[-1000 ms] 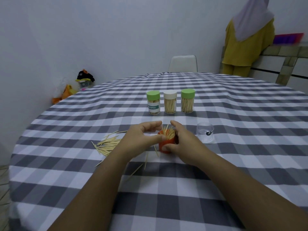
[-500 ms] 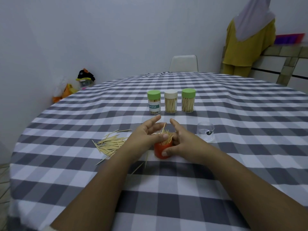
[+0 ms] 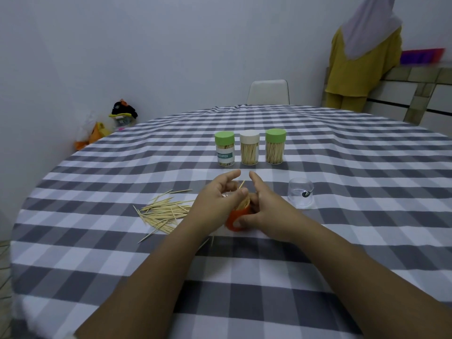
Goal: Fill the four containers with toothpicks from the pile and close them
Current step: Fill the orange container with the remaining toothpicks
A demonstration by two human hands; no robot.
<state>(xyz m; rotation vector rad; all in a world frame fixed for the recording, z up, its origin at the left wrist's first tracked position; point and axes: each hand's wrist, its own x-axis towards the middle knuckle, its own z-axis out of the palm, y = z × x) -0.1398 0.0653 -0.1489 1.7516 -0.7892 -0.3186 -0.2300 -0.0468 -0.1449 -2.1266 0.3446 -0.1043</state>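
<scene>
A round table (image 3: 342,241) under a grey-and-white checked cloth fills most of the frame, its far edge curving across the upper middle and its left edge dropping away at the left side. Broad stretches of bare cloth lie at the lower centre between the forearms, at the right, and at the far left. A person in a yellow garment (image 3: 362,62) stands at the upper right beside a tiled counter (image 3: 415,77), and a white chair back (image 3: 268,92) shows past the table's far edge.

Both hands meet at the centre of the frame around an orange container (image 3: 235,219) that stands on the cloth, packed with toothpicks. The left hand (image 3: 216,200) curls over its top from the left, thumb bearing on the toothpick bundle, forefinger stretched forward. The right hand (image 3: 265,207) wraps the container from the right, thumb on its orange wall, forefinger pointing up and away. One toothpick (image 3: 242,184) sticks up between the two forefingers.

Just left of the hands lies the loose pile of toothpicks (image 3: 166,211), some strays near the left wrist. Above centre stand three filled, capped containers (image 3: 249,150) in a row, close together. A clear cap (image 3: 301,193) sits alone at centre right, near the right hand but apart from it.
</scene>
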